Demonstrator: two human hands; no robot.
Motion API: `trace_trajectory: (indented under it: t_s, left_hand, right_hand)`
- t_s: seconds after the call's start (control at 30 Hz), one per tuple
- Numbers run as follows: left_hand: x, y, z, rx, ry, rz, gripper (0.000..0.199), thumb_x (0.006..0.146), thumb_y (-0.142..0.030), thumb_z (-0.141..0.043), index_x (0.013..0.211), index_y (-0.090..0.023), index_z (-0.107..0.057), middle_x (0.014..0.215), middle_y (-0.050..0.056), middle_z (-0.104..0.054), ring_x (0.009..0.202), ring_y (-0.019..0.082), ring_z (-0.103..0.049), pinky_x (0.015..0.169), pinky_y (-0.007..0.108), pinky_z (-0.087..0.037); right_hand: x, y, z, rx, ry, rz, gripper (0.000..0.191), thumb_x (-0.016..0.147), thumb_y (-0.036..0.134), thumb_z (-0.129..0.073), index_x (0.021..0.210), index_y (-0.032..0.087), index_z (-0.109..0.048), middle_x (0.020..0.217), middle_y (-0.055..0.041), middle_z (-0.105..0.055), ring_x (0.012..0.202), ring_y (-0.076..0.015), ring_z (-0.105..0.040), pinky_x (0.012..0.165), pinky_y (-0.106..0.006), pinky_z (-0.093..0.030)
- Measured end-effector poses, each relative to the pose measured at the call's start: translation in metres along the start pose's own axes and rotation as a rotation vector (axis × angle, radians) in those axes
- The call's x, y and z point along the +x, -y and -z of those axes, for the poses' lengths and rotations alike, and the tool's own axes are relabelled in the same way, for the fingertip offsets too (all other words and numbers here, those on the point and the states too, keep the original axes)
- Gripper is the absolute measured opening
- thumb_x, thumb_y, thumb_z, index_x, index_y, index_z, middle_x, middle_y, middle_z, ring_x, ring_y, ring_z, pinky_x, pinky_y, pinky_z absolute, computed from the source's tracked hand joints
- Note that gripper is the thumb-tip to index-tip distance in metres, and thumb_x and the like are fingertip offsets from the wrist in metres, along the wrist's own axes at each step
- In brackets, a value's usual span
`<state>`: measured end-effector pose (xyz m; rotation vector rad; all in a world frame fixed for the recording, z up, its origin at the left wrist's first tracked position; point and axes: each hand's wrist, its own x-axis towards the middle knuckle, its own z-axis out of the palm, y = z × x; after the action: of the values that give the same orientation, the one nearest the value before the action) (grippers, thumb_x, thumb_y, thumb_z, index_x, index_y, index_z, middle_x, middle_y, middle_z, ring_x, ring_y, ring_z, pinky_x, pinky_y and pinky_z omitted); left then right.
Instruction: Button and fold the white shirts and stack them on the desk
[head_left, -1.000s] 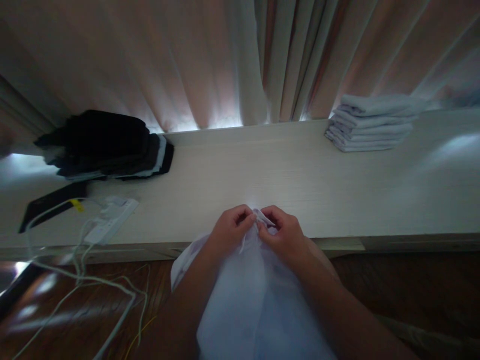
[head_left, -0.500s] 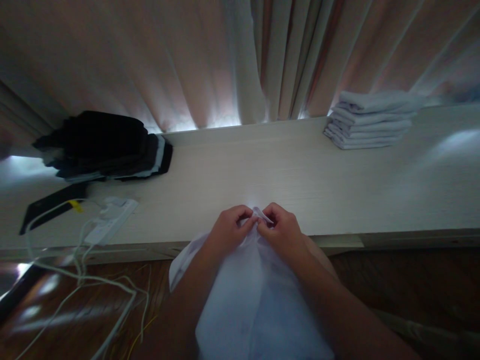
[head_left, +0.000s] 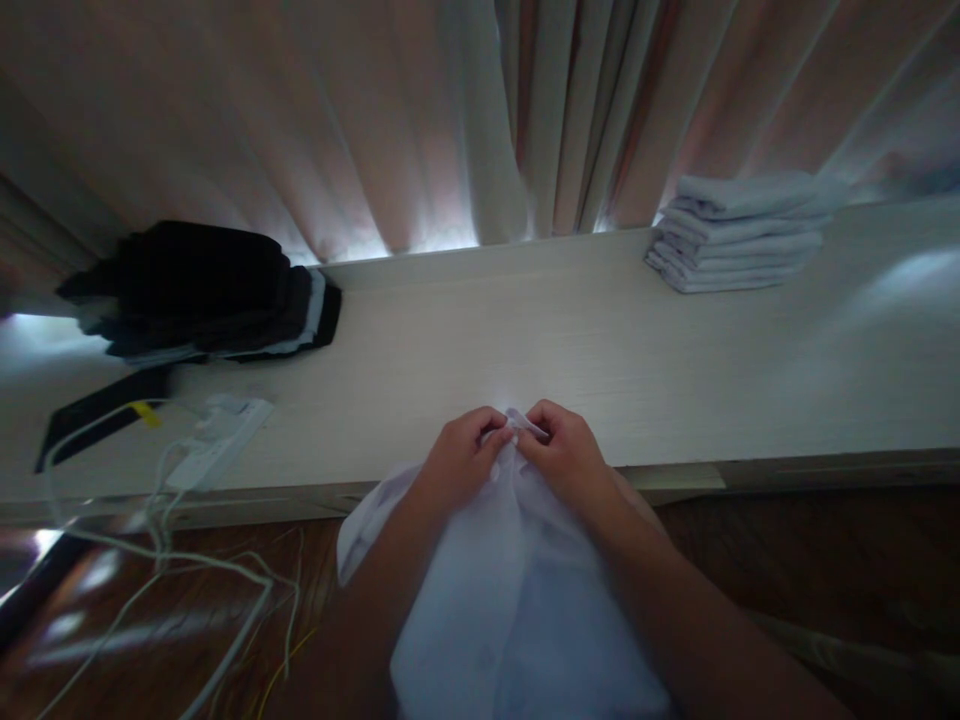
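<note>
A white cloth garment hangs down from the edge of the pale table, between my forearms. My left hand pinches its top edge between thumb and fingers. Close beside it, my right hand grips the same edge, and a small flap of the fabric sticks up between the two hands. The fingertips nearly meet, and what lies right under them is too small to tell.
The pale table carries dark folded clothes at left, white folded cloths at right, a black flat object and a white power strip with cables trailing to the floor. Curtains hang behind.
The view has shifted very slightly. Both hands keep their pinch on the white garment, with the fingers of my right hand slightly moved at the flap.
</note>
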<state>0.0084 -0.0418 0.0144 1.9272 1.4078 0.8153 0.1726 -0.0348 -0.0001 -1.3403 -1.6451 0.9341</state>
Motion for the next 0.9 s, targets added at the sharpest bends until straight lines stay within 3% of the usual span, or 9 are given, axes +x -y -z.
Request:
trace_trajectory:
  t_s: [0.23,0.4,0.6,0.67,0.77,0.83,0.9]
  left_hand:
    - [0.002,-0.003,-0.004,-0.092,-0.062,0.094,0.022,0.092,-0.035,-0.051,0.088,-0.019,-0.065,0.082,0.001,-0.066,0.076,0.016,-0.058,0.068,0.025,-0.043]
    - [0.005,0.002,0.004,-0.228,0.032,0.12,0.023,0.09,-0.036,-0.054,0.086,-0.017,-0.066,0.078,0.001,-0.064,0.074,0.015,-0.055,0.066,0.025,-0.042]
    - [0.002,0.0,0.005,-0.376,0.079,0.129,0.024,0.09,-0.039,-0.053,0.078,-0.018,-0.058,0.073,-0.002,-0.054,0.068,0.013,-0.048,0.062,0.023,-0.038]
    - [0.0,-0.001,0.007,-0.42,0.108,0.151,0.024,0.089,-0.039,-0.054,0.076,-0.019,-0.056,0.071,-0.003,-0.051,0.065,0.012,-0.045,0.059,0.023,-0.036]
    - [-0.002,-0.001,0.009,-0.493,0.128,0.159,0.02,0.086,-0.036,-0.055,0.076,-0.019,-0.054,0.07,-0.003,-0.049,0.063,0.012,-0.044,0.058,0.023,-0.035]
    - [-0.003,0.001,0.011,-0.523,0.14,0.148,0.019,0.086,-0.036,-0.055,0.076,-0.019,-0.055,0.07,-0.003,-0.049,0.063,0.012,-0.044,0.059,0.023,-0.035]
    - [-0.003,0.003,0.012,-0.53,0.164,0.133,0.02,0.084,-0.037,-0.057,0.076,-0.018,-0.056,0.071,-0.003,-0.05,0.063,0.011,-0.044,0.058,0.022,-0.035]
  right_hand:
    - [0.007,-0.009,0.001,0.257,0.048,-0.125,0.02,0.077,0.037,-0.064,0.071,0.019,-0.058,0.06,0.0036,-0.053,0.053,-0.0107,-0.043,0.048,-0.023,-0.033]
    - [0.007,-0.015,0.003,0.464,0.187,-0.175,0.03,0.078,0.047,-0.067,0.082,0.019,-0.061,0.059,0.004,-0.052,0.05,-0.0095,-0.041,0.046,-0.022,-0.032]
    - [0.006,-0.01,0.0,0.667,0.182,-0.246,0.029,0.078,0.046,-0.07,0.084,0.02,-0.058,0.062,0.0051,-0.049,0.051,-0.0091,-0.042,0.047,-0.021,-0.033]
    - [0.005,-0.006,0.002,0.689,0.134,-0.215,0.031,0.084,0.051,-0.062,0.096,0.023,-0.06,0.067,0.0043,-0.05,0.055,-0.0108,-0.045,0.05,-0.022,-0.037]
    - [0.005,-0.004,0.006,0.582,0.08,-0.084,0.049,0.095,0.061,-0.037,0.117,0.027,-0.063,0.08,-0.0004,-0.055,0.069,-0.0155,-0.054,0.061,-0.027,-0.045]
    - [0.006,-0.006,0.009,0.443,0.095,0.038,0.055,0.098,0.06,-0.027,0.114,0.026,-0.067,0.1,-0.0051,-0.06,0.092,-0.0185,-0.057,0.078,-0.03,-0.048]
    - [0.007,-0.008,0.011,0.341,0.16,0.12,0.049,0.099,0.055,-0.032,0.107,0.024,-0.069,0.116,-0.006,-0.059,0.109,-0.0199,-0.054,0.092,-0.032,-0.043]
